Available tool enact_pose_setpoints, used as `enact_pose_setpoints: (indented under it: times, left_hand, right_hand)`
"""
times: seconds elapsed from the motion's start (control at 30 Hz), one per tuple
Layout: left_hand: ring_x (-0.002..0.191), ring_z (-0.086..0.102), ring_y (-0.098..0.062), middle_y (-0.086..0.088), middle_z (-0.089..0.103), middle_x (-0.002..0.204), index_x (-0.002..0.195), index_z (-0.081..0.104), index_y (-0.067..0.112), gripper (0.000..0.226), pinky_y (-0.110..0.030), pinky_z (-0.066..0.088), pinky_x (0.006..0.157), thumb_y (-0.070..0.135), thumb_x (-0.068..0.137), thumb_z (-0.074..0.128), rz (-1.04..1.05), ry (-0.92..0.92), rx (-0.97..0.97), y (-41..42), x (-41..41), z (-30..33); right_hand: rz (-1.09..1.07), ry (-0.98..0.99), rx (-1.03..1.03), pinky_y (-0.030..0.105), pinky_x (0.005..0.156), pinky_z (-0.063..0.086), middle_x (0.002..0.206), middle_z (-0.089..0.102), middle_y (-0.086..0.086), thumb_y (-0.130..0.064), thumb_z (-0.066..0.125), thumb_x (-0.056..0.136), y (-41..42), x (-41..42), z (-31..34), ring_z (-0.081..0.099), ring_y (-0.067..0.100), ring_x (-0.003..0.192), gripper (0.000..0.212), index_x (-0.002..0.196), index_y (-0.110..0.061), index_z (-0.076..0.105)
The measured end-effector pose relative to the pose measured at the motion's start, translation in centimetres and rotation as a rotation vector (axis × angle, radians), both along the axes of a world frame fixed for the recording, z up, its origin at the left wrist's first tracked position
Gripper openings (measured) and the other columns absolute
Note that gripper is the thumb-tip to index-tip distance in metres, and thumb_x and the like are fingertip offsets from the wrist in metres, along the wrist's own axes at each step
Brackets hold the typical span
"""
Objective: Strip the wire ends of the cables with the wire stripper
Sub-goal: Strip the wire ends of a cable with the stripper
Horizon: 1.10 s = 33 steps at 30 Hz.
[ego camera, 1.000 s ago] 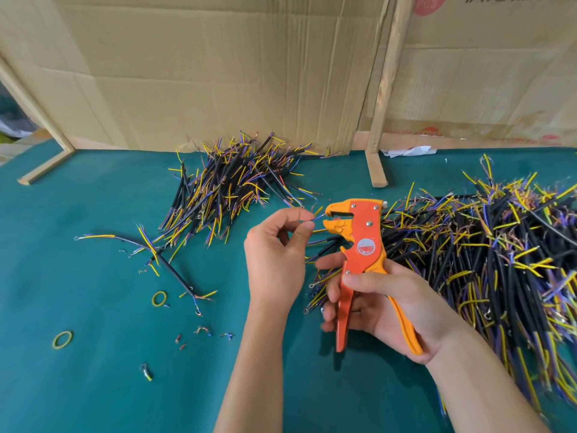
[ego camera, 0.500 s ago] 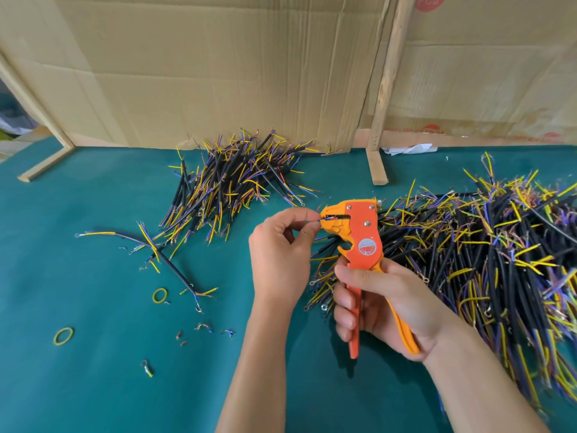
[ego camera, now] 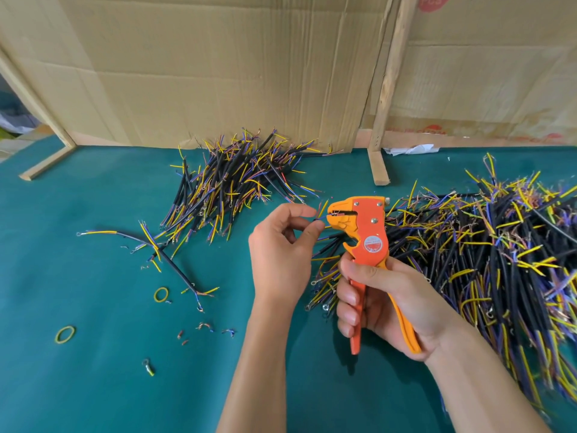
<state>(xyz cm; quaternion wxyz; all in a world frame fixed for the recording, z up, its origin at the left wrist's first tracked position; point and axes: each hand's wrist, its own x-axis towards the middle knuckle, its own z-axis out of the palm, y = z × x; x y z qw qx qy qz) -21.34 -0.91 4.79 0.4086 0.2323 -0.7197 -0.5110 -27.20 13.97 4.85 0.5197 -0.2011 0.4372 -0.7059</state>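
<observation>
My right hand [ego camera: 381, 295] grips the handles of an orange wire stripper [ego camera: 367, 232], its jaws pointing left. My left hand [ego camera: 281, 254] pinches a thin wire of a black cable [ego camera: 326, 238] between thumb and forefinger. The wire's tip sits inside the stripper's jaws [ego camera: 338, 214]. The cable's black body runs behind my left hand toward the right. A large heap of black cables with yellow and purple wire ends [ego camera: 487, 254] lies to the right. A smaller heap of the same cables [ego camera: 231, 182] lies at the back centre.
The green table mat [ego camera: 93, 370] carries two loose cables [ego camera: 168, 260], two yellow rubber bands [ego camera: 65, 334], and small insulation scraps [ego camera: 204, 326]. Cardboard sheets [ego camera: 218, 67] and a wooden post [ego camera: 384, 95] wall off the back. White paper [ego camera: 409, 149] lies at the wall's foot.
The stripper has risen slightly and its jaws have closed in on the wire tip that my left hand holds. My right hand has squeezed the handles closer together.
</observation>
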Motion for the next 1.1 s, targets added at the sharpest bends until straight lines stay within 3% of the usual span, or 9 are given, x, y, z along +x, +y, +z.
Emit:
enact_pose_setpoints:
  times: [0.13, 0.67, 0.97, 1.1]
  left_hand:
    - [0.066, 0.052, -0.033, 0.003, 0.071, 0.072, 0.085, 0.074, 0.023, 0.015, -0.031, 0.044, 0.061, 0.01, 0.083, 0.078, -0.015, -0.016, -0.003, -0.04, 0.01, 0.01]
    - [0.071, 0.06, -0.025, 0.006, 0.071, 0.072, 0.082, 0.075, 0.024, 0.018, -0.03, 0.046, 0.067, 0.007, 0.078, 0.082, -0.061, -0.026, -0.015, -0.3, 0.31, 0.01]
    - [0.071, 0.058, -0.024, 0.005, 0.071, 0.072, 0.084, 0.076, 0.021, 0.016, -0.027, 0.044, 0.067, 0.006, 0.078, 0.081, -0.074, -0.017, -0.019, -0.32, 0.24, 0.01]
    - [0.07, 0.056, -0.027, 0.004, 0.07, 0.072, 0.084, 0.076, 0.021, 0.016, -0.027, 0.044, 0.065, 0.006, 0.078, 0.081, -0.066, -0.016, -0.013, -0.32, 0.24, 0.03]
  right_hand:
    - [0.009, 0.008, 0.004, 0.041, 0.055, 0.049, 0.068, 0.048, 0.013, -0.022, 0.079, 0.08, 0.07, -0.15, 0.01, 0.05, 0.028, 0.054, 0.023, 0.082, -0.012, 0.059]
    - [0.068, 0.053, 0.003, 0.046, 0.064, 0.053, 0.075, 0.05, 0.015, -0.014, 0.07, 0.088, 0.97, -0.78, 0.01, 0.055, 0.032, 0.064, 0.014, 0.088, -0.007, 0.058]
    - [0.032, 0.009, 0.039, 0.04, 0.053, 0.047, 0.066, 0.046, 0.013, -0.019, 0.075, 0.085, 0.77, -0.64, -0.09, 0.048, 0.027, 0.051, 0.017, 0.083, -0.01, 0.06]
    - [0.009, -0.005, 0.054, 0.037, 0.05, 0.045, 0.063, 0.044, 0.011, -0.026, 0.078, 0.083, 0.43, -0.34, -0.12, 0.045, 0.025, 0.048, 0.029, 0.075, -0.01, 0.055]
